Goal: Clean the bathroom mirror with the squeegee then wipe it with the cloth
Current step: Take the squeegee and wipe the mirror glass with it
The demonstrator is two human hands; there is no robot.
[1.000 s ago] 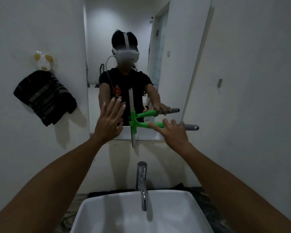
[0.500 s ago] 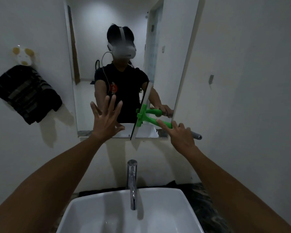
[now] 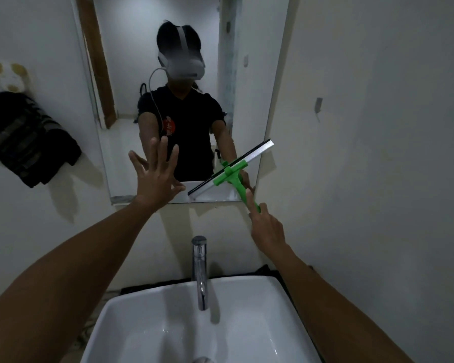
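A tall wall mirror hangs above the sink and reflects a person in a black shirt. My right hand grips the green handle of a squeegee. Its silver blade lies slanted against the mirror's lower right corner, with the right end higher. My left hand is spread flat with fingers apart at the mirror's lower middle, holding nothing. A dark striped cloth hangs from a wall hook at the left.
A white basin sits below with a chrome tap standing at its back edge. A white and yellow hook holds the cloth. A small fitting sticks out of the right wall.
The squeegee has swung from upright to slanted and slid right toward the mirror's lower right corner. My view has turned right. My left hand stays spread on the glass.
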